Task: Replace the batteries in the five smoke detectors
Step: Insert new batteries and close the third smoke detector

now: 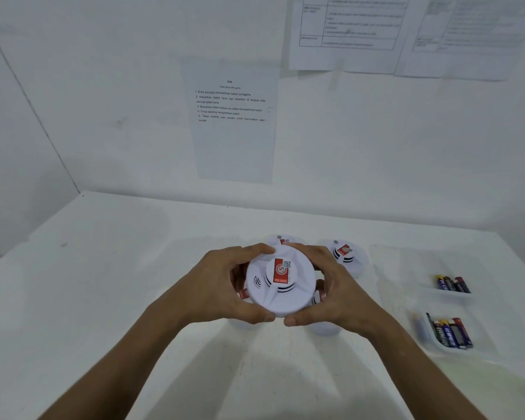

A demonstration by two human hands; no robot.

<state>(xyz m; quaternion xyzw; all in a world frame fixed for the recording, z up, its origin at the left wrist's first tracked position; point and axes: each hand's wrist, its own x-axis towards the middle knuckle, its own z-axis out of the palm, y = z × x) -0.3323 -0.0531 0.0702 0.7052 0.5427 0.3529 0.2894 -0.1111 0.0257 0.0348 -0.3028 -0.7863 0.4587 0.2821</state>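
A round white smoke detector [281,294] with a red label is held above the white table [103,268], face up. My left hand [222,286] grips its left rim and my right hand [337,286] grips its right rim, thumbs at the near edge. Several other white detectors lie on the table behind and beneath it: one at the back [281,239], one at the back right [347,257], and others mostly hidden under my hands. Two white trays at the right hold batteries: a far tray [450,284] and a near tray [452,333].
A printed instruction sheet [232,116] hangs on the white wall behind the table, with more papers [346,28] at the upper right. The table meets a side wall at the left corner.
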